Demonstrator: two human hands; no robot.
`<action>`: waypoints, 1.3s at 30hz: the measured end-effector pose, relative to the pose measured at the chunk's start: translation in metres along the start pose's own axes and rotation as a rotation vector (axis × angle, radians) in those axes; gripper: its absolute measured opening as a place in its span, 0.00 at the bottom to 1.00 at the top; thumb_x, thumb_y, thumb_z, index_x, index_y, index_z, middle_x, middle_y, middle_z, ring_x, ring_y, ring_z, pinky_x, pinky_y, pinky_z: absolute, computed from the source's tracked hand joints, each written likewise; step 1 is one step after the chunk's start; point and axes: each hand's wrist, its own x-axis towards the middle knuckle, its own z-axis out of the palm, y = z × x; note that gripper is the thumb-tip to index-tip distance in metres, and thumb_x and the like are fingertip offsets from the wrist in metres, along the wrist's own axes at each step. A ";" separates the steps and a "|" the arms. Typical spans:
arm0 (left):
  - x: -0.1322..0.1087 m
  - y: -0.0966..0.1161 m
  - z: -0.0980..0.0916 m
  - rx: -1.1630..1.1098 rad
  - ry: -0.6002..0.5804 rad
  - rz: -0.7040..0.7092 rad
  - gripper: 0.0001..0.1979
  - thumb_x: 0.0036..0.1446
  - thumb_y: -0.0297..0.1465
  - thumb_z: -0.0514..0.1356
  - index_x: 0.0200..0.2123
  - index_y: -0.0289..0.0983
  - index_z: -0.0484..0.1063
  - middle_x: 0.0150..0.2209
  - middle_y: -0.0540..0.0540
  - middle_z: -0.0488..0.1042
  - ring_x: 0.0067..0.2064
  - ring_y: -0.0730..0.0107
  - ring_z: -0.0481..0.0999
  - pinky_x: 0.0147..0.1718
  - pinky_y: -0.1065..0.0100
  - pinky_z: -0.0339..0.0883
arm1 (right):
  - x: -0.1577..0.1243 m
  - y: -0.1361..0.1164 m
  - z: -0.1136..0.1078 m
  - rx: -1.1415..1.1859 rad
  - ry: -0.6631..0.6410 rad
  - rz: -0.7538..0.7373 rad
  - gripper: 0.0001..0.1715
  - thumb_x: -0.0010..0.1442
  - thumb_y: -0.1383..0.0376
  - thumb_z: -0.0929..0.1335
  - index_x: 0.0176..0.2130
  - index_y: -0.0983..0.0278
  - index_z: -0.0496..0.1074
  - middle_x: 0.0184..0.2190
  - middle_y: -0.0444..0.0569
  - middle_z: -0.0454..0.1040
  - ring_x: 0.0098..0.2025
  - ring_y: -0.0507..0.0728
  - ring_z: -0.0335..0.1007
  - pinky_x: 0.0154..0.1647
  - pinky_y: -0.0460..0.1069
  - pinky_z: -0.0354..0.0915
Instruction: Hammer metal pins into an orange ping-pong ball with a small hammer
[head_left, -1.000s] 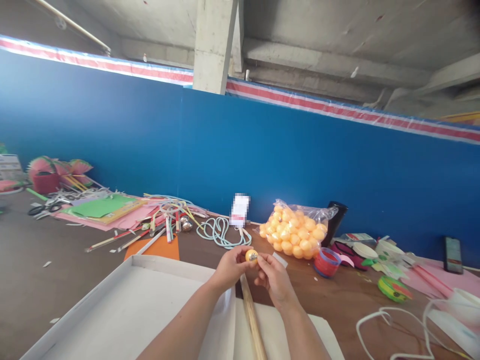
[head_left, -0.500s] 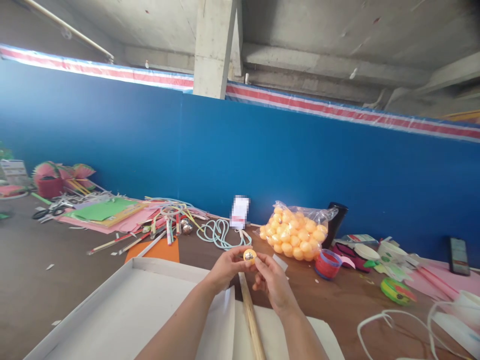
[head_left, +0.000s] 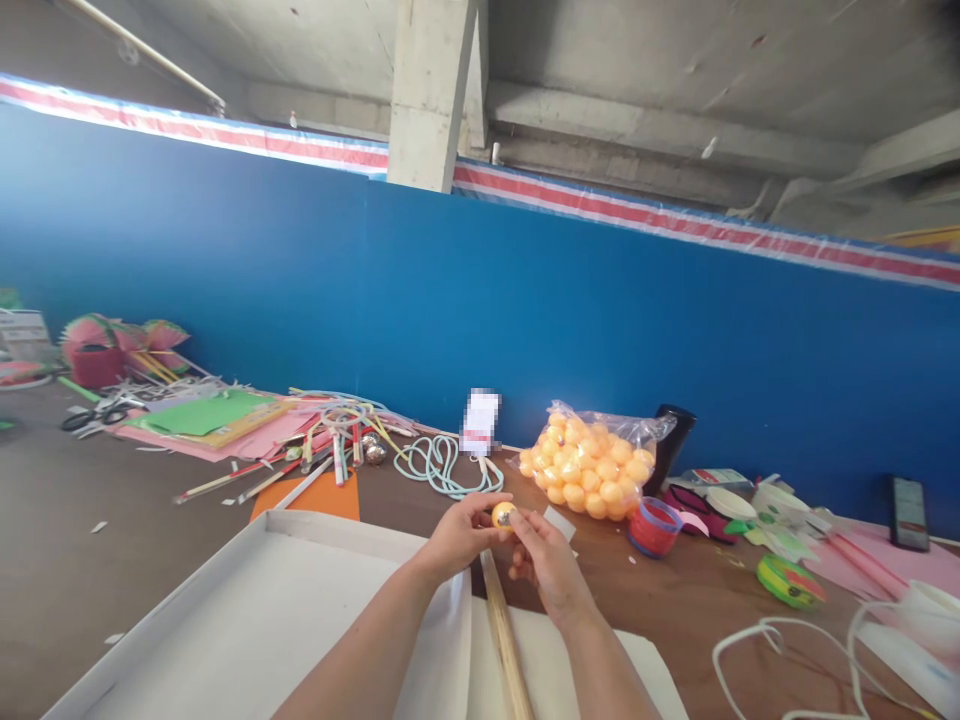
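Both of my hands meet above the brown table (head_left: 90, 580), pinching one small orange ball (head_left: 501, 514) between their fingertips. My left hand (head_left: 456, 538) holds it from the left. From the right, the thumb and forefinger of my right hand (head_left: 546, 560) press on it. A grey spot shows on the ball's face. A wooden stick (head_left: 505, 640) lies under my hands, running toward me over white board. A clear bag of orange balls (head_left: 592, 466) sits just beyond my hands, to the right.
A shallow white box lid (head_left: 247, 620) lies at the near left. Coloured paper (head_left: 210, 415), sticks, scissors (head_left: 90, 418) and a pale cord coil (head_left: 442, 465) spread along the blue wall. To the right are red tape (head_left: 654, 526), a dark cup (head_left: 671, 440), a phone (head_left: 907, 512) and white strapping (head_left: 795, 640).
My hands and the ball have stayed at nearly the same spot. My right fingers have shifted a little over the ball. The view has tilted slightly.
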 end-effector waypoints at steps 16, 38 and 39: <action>-0.001 0.000 0.001 0.129 0.039 0.083 0.24 0.44 0.32 0.65 0.48 0.42 0.69 0.45 0.44 0.65 0.44 0.65 0.68 0.43 0.65 0.63 | 0.007 0.013 -0.003 -0.007 -0.049 -0.006 0.22 0.51 0.52 0.68 0.41 0.63 0.71 0.22 0.41 0.65 0.18 0.46 0.58 0.15 0.41 0.63; -0.003 0.005 0.009 0.112 0.116 0.074 0.18 0.46 0.32 0.62 0.43 0.36 0.68 0.41 0.44 0.72 0.39 0.68 0.71 0.38 0.67 0.66 | 0.010 0.015 -0.010 0.168 -0.088 0.062 0.16 0.54 0.56 0.68 0.40 0.63 0.68 0.29 0.42 0.70 0.19 0.44 0.62 0.14 0.39 0.64; -0.003 0.004 0.009 0.108 0.117 0.074 0.19 0.46 0.32 0.63 0.43 0.36 0.68 0.42 0.44 0.71 0.40 0.68 0.71 0.39 0.67 0.66 | 0.010 0.015 -0.010 0.177 -0.100 0.059 0.16 0.54 0.57 0.68 0.40 0.63 0.68 0.29 0.42 0.70 0.20 0.44 0.63 0.15 0.39 0.64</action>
